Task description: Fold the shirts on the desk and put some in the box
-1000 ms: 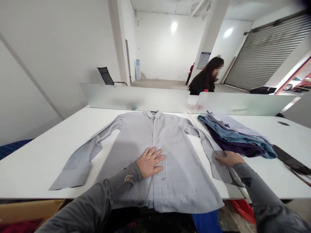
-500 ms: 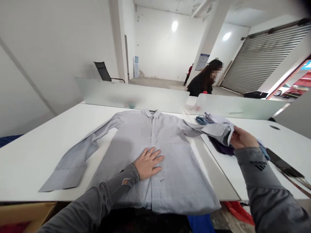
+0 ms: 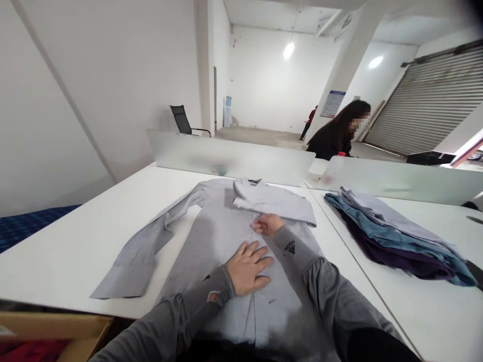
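Observation:
A light grey button-up shirt lies front up on the white table, its collar toward the frosted divider. My left hand rests flat on the lower middle of the shirt front, fingers spread, holding nothing. One sleeve is folded across the chest, its cuff end left of the button line just below the collar. Just under that sleeve's lower edge is my right hand, its fingers loosely curled and apart, with no cloth seen in them. The other sleeve stretches out to the left, toward the table's front edge.
A stack of folded clothes, grey, blue and purple, lies on the right table. Frosted dividers run along the back, with a person beyond. An open cardboard box stands below the table at lower left.
My right hand has swung left from above the clothes stack, bringing the right-side sleeve over the chest, and no longer grips it. My left hand stays on the shirt. The view has turned slightly.

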`<action>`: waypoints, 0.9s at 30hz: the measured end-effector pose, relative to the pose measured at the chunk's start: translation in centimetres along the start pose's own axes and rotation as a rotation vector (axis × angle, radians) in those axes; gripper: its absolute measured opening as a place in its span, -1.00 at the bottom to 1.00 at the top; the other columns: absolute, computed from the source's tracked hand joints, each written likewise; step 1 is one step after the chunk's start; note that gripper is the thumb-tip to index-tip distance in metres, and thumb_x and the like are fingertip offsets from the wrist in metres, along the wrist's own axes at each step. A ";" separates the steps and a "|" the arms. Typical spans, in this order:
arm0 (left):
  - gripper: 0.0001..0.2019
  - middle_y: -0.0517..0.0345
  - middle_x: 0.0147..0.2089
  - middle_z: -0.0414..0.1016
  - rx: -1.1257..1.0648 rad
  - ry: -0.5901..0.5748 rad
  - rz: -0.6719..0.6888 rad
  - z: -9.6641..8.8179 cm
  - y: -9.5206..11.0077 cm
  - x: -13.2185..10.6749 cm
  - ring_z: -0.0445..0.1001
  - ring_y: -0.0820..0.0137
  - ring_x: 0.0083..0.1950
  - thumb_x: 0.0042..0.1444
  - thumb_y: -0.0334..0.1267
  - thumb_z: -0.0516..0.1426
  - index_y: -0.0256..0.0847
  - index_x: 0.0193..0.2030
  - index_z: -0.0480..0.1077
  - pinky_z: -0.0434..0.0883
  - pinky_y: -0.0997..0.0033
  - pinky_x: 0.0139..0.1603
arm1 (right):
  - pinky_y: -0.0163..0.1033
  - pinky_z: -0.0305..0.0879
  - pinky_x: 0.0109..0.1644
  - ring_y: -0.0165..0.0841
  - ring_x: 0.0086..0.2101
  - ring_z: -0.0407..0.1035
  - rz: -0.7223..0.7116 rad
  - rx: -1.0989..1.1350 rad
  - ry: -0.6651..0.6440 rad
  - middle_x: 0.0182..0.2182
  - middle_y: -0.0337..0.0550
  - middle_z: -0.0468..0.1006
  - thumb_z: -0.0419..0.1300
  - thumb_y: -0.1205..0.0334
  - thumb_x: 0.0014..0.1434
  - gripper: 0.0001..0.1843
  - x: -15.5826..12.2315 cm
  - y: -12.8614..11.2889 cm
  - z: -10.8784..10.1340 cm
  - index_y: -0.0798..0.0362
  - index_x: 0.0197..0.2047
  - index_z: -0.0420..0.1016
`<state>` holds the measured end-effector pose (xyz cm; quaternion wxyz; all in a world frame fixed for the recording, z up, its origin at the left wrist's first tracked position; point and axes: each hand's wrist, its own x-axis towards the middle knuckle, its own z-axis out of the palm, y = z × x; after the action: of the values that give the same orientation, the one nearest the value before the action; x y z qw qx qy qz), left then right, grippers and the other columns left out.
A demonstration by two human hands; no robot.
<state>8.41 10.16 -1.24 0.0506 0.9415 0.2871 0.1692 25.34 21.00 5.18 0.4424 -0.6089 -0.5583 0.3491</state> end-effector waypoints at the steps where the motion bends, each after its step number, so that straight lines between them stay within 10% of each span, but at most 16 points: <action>1: -0.45 0.12 0.39 0.15 0.002 0.000 0.006 -0.1 0.0 0.0 -0.01 0.05 0.42 0.26 0.14 -0.08 0.03 0.33 0.15 -0.01 -0.13 0.35 | -0.19 0.39 -0.47 -0.20 -0.44 0.50 0.018 -0.018 0.028 -0.52 -0.06 0.51 0.14 0.07 0.12 -0.78 -0.3 1.0 0.6 0.04 -0.42 0.31; 7: -0.45 0.12 0.39 0.14 -0.014 0.011 0.014 0.0 -0.3 -0.1 -0.03 0.05 0.42 0.28 0.14 -0.11 0.02 0.34 0.13 -0.05 -0.14 0.36 | 0.16 0.22 0.11 -0.04 0.12 0.28 -0.119 -0.421 0.353 0.05 0.15 0.45 0.04 0.05 0.22 -0.62 2.1 3.6 -6.4 0.07 0.01 0.38; 11: -0.44 0.10 0.38 0.17 -0.019 0.011 0.018 0.0 0.0 -0.1 0.00 0.05 0.41 0.26 0.15 -0.08 0.00 0.32 0.16 -0.04 -0.12 0.36 | 0.38 -0.09 0.21 0.02 0.28 -0.02 -0.078 -1.039 0.183 0.32 -0.02 0.16 -0.04 -0.12 0.27 -0.44 3.6 7.0 -7.6 -0.11 0.26 0.24; 16: -0.52 0.09 0.31 0.27 0.012 0.096 -0.031 -1.5 -0.8 0.6 0.12 0.20 0.36 0.24 0.11 0.00 -0.09 0.18 0.29 0.05 0.10 0.36 | 0.34 -0.10 0.21 0.02 0.30 -0.09 -0.032 -1.138 0.122 0.37 -0.16 0.05 -0.24 -0.26 0.28 -0.34 4.5 10.4 -6.7 -0.23 0.35 0.11; 21: -0.72 -0.09 0.09 0.44 0.239 0.302 -0.755 -7.4 -7.0 -5.0 0.33 0.24 0.17 0.30 -0.20 -0.05 -0.23 0.00 0.38 0.25 0.22 0.21 | 0.36 -0.04 0.15 0.06 0.26 -0.04 -0.122 -1.119 0.117 0.35 -0.15 0.11 -0.28 -0.26 0.26 -0.33 5.2 10.8 -7.3 -0.22 0.31 0.18; 27: -0.85 -0.33 -0.01 0.43 0.186 0.245 -1.486 -13.7 -13.8 -17.5 0.26 -0.13 0.20 0.05 -0.35 0.08 -0.33 -0.25 0.40 0.21 -0.20 0.13 | 0.40 -0.02 0.10 0.11 0.22 0.01 -0.178 -1.083 0.177 0.30 -0.10 0.20 -0.25 -0.28 0.25 -0.32 5.3 11.4 -7.1 -0.18 0.27 0.26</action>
<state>-17.21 11.80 3.89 0.0392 0.4753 0.8625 0.1691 36.82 25.38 -2.45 0.1391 -0.7269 -0.6679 -0.0790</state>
